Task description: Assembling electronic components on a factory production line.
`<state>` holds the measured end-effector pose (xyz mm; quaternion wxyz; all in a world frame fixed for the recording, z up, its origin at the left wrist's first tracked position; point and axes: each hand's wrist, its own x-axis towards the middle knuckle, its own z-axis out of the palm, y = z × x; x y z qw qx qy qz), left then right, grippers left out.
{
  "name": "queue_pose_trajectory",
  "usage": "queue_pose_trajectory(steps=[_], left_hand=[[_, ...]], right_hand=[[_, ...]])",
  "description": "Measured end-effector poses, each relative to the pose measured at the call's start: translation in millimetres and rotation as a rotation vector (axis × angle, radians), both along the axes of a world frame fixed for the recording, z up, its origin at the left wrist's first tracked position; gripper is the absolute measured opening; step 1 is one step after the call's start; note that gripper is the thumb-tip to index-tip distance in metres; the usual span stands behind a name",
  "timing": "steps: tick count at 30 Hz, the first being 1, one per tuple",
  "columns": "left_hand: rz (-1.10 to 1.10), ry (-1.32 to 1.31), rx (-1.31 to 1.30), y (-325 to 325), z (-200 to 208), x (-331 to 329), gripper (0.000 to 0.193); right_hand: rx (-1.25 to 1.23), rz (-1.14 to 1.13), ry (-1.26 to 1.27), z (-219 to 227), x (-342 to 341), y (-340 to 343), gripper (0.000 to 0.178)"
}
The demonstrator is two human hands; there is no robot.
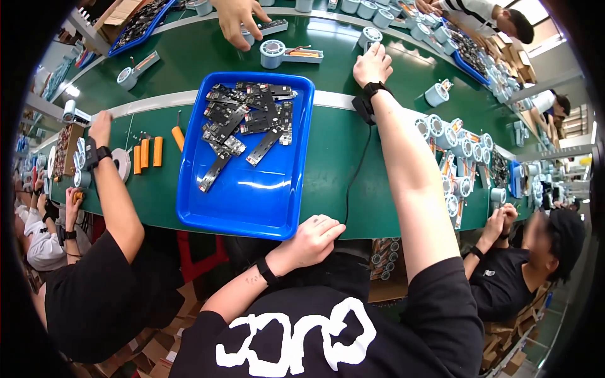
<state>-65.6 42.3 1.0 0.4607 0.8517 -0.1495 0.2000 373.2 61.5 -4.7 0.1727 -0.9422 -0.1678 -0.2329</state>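
Observation:
My right arm stretches far forward over the green line. My right hand [373, 65] is closed on a light-blue round-headed housing [370, 36], whose lower part is hidden by the fingers. Down at the near table edge, my left hand [309, 242] rests with curled fingers beside the front right corner of a blue tray [242, 217]. Whatever those fingers hold, if anything, is hidden. In the tray lies a loose pile of black circuit boards [249, 116], mostly toward its far end. A black cable [359, 173] runs down to near my left fingertips.
Opposite, another person's hand [238, 22] reaches over a housing. Another housing with a tray-like handle [273, 54] lies between. Yellow cylindrical batteries [145, 153] lie left of the tray, near a co-worker's hand [101, 128]. Many light-blue housings [465, 148] crowd the right, where another person [523, 242] works.

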Motion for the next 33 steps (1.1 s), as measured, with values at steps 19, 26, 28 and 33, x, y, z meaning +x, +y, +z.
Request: queue_pose_trajectory(steps=[19,26,28,33], left_hand=[[0.027,0.006,0.071,2,5,-7,0.033],[0.062,0.158,-0.035,41,95,-37,0.024],[0.473,0.219,0.066,64,98,-16,0.029],[0.815,0.253,0.571,112,64,37,0.032]], right_hand=[[0.13,0.749,0.452,163,-40,-186,0.078],[-0.645,1.309,0.627,165,-218,-150,0.068],[-0.627,1.327,0.593,145,-219,-149,0.067],[-0.555,1.294,0.365,119,-229,-162,0.061]])
